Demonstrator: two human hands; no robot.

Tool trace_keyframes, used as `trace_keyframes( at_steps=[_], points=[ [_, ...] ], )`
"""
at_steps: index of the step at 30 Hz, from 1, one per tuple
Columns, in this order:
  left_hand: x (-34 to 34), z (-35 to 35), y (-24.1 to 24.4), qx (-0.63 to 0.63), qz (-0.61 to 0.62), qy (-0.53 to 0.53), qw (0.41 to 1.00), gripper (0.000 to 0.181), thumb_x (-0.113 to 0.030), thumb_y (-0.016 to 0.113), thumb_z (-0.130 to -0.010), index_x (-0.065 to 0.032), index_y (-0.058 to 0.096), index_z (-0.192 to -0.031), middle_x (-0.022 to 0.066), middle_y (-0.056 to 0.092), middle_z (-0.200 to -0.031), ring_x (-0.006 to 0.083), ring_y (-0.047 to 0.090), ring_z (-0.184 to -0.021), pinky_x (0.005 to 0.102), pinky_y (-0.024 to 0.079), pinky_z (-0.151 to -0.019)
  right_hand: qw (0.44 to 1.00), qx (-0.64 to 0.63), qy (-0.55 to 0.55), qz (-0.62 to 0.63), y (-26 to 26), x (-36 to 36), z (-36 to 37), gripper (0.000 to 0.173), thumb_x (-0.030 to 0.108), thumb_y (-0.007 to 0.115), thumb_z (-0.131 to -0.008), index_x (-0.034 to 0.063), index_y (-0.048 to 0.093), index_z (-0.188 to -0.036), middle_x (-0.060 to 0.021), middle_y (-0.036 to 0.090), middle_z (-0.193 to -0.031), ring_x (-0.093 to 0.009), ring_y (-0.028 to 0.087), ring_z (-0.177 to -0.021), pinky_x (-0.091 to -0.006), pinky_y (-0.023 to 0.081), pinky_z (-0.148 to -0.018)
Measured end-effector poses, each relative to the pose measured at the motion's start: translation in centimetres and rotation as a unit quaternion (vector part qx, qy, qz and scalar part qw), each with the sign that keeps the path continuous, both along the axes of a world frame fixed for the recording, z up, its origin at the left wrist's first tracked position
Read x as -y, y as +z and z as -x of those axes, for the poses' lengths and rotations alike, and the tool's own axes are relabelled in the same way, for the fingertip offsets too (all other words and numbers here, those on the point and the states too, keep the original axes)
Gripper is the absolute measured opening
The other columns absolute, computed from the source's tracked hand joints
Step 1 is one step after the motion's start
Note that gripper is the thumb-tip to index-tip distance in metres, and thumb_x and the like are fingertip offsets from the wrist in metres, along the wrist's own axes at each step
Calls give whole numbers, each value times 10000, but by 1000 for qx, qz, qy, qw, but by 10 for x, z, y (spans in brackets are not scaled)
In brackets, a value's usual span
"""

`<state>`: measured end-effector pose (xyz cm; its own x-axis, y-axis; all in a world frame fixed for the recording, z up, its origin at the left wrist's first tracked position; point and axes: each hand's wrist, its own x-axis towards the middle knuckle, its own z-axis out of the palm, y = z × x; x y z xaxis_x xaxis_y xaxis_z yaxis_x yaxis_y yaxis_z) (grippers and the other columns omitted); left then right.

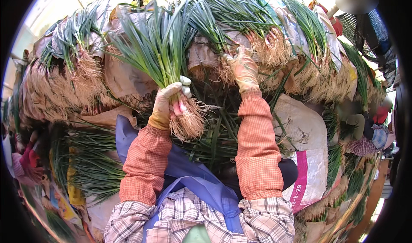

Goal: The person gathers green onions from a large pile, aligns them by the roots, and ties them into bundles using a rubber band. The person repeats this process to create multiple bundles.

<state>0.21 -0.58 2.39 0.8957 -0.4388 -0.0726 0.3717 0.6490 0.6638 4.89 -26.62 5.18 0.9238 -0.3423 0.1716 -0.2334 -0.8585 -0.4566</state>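
My left hand (165, 103), in a stained glove, is closed around a thick bunch of green allium plants (161, 50). Their leaves fan upward, and their pinkish-white bases and tan roots (190, 120) hang below the fist. To the right, my gloved right hand (243, 70) reaches the edge of the heap. Its fingertips pinch the base of a smaller allium clump (209, 27), whose leaves lie away from me over the sacking. Just right of that hand rests another allium pile (241, 9), its roots towards me.
A long sack-covered heap of rooted plants (51, 85) curves across the front. Loose leaves (215, 133) lie between my arms. A white woven sack (302, 130) is at right, more plants (93, 159) at left. Other people (370, 136) sit at the far right and left edges.
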Motion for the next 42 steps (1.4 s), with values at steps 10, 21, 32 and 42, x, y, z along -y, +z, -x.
trace_keyframes(
  at_steps=[10,21,32,42],
  points=[
    [26,3,-14,-29,-8,-68,997,391,-160,543,-886,123,543,-1156,164,656,-877,225,651,-868,303,536,-777,922,67,152,-351,-56,-17,68,200,194,679,-864,37,584,-946,-43,600,-718,-104,512,-617,-270,434,-546],
    [41,7,-27,-52,-85,-41,994,226,-141,548,-883,72,619,-915,127,640,-707,185,594,-476,262,495,-454,817,-83,146,-552,-41,-41,81,386,196,676,-869,-7,503,-1147,-58,603,-849,-92,572,-547,-227,438,-426],
    [41,15,-11,-17,39,-101,994,303,-83,550,-844,137,599,-1046,230,660,-954,241,643,-762,381,511,-917,956,-119,108,-246,-112,-2,43,400,330,632,-843,80,597,-1152,-202,643,-1065,-329,622,-997,-378,476,-851],
    [32,4,-37,13,-10,-115,993,344,-163,556,-857,101,615,-1069,137,655,-797,203,640,-714,314,537,-742,953,140,266,-19,-79,-31,104,102,105,494,-886,100,596,-875,-71,619,-686,-198,605,-535,-314,491,-472]
  ],
)
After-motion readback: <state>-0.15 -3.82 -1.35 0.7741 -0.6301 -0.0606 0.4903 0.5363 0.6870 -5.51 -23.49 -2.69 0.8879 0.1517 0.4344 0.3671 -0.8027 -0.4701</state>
